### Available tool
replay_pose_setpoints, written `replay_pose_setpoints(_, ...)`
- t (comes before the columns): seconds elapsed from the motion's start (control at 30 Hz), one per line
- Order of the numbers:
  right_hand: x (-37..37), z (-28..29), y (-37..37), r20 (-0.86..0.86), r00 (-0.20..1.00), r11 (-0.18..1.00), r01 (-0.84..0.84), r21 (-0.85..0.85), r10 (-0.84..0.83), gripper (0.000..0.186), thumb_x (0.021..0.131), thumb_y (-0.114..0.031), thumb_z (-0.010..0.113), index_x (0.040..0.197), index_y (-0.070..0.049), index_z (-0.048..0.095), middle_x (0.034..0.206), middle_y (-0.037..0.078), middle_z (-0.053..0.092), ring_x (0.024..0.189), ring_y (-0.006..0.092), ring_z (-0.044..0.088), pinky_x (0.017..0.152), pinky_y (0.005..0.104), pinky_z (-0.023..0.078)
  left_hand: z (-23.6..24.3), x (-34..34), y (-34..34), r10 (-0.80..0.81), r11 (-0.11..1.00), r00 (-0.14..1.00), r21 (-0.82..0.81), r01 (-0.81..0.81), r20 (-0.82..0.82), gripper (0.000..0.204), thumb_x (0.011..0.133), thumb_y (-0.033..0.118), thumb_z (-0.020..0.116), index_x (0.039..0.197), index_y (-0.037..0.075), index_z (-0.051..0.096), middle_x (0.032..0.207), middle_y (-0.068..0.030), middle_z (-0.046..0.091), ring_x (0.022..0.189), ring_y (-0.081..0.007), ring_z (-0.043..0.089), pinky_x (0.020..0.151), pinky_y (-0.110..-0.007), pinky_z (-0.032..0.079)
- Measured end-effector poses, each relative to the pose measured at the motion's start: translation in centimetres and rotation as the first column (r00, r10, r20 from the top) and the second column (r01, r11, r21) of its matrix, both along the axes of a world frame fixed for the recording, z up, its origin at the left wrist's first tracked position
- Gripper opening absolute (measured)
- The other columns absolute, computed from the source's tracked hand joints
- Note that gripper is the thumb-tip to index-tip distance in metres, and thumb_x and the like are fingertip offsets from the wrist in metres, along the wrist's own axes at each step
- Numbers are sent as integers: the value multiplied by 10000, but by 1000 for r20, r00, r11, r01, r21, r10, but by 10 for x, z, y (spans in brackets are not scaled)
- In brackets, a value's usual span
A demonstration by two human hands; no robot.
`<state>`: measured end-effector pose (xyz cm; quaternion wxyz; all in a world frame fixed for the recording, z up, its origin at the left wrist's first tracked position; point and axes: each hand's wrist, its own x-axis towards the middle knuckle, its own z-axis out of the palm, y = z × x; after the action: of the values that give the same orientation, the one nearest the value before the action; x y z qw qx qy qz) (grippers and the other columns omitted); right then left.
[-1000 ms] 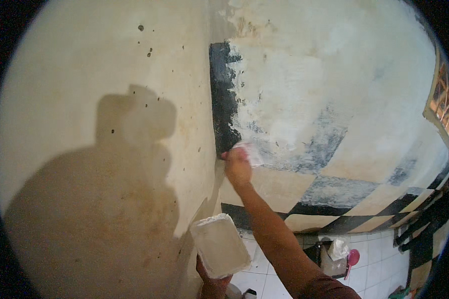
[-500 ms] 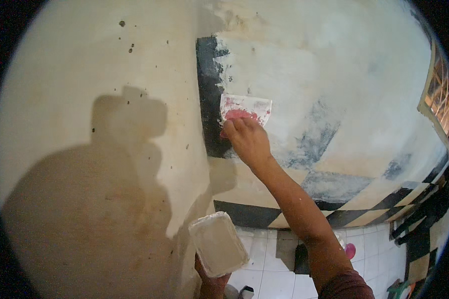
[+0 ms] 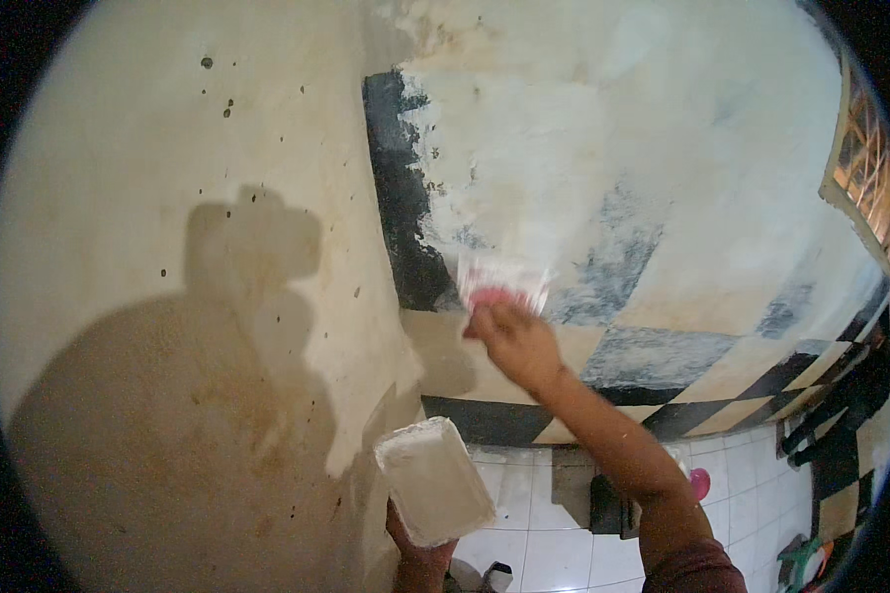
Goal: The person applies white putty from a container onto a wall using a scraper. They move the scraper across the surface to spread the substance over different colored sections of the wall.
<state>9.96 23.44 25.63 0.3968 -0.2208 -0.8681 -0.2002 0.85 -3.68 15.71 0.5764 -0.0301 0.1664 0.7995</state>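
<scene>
My right hand (image 3: 516,346) is closed on a putty scraper (image 3: 509,277), a flat blade smeared white and pink, somewhat blurred by motion. It is at the wall (image 3: 564,138), just right of a black painted strip (image 3: 396,188) whose right edge is ragged with white putty; whether the blade touches cannot be told. Low in the view, my left hand (image 3: 420,544) grips a rectangular tub (image 3: 435,484) from beneath, most of its fingers hidden. Pale, whitish putty coats the tub's inside and rim.
On the left, a cream wall (image 3: 119,148) with small dark pits meets the other wall in a corner. Black and cream checks (image 3: 485,422) run along the wall's bottom. White floor tiles (image 3: 554,553) lie below, with a dark box (image 3: 608,506) and a pink object (image 3: 699,484).
My right hand and the scraper have moved down and slightly right along the wall. More white covers the black strip's lower right edge. The tub stays nearly in place.
</scene>
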Motion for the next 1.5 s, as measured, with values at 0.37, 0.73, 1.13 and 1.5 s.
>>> replay_pose_setpoints(0.37, 50, -188, 62, 420, 842, 936, 258, 239, -339, 404, 833, -202, 620, 1167, 12, 545, 1141, 197, 597, 1038, 372, 603, 866, 541, 527, -23, 15, 13, -22, 994, 1000, 104, 20, 21, 525, 973, 464, 479, 1354, 104, 513, 1271, -123, 607, 1155, -322, 602, 967, -505, 512)
replay_pose_setpoints(0.73, 8, 79, 23, 7, 995, 990, 99, -103, -99, 284, 841, -204, 641, 1096, -101, 568, 1087, 126, 615, 884, 318, 655, 688, 406, 579, -32, 17, 11, 14, 991, 997, 137, -3, -78, 561, 978, 488, 463, 1402, 122, 475, 1329, -124, 571, 1201, -323, 579, 992, -526, 495)
replay_pose_setpoints(1.13, 30, -250, 30, 347, 918, 945, 268, -189, -191, 309, 863, -187, 593, 1129, -38, 551, 1153, 200, 583, 1010, 377, 621, 869, 528, 539, -29, 14, 3, 1, 999, 997, 47, 2, -77, 560, 954, 489, 479, 1389, 136, 490, 1315, -108, 584, 1201, -321, 573, 1006, -519, 475)
replay_pose_setpoints(1.5, 79, -20, 46, -39, 980, 977, 193, -91, -197, 220, 796, -99, 633, 1005, -65, 570, 953, 91, 610, 792, 291, 623, 664, 401, 546, -51, 19, 8, -10, 997, 990, 75, 21, -143, 695, 905, 565, 544, 1465, 175, 409, 1464, -112, 471, 1296, -367, 491, 1072, -612, 384)
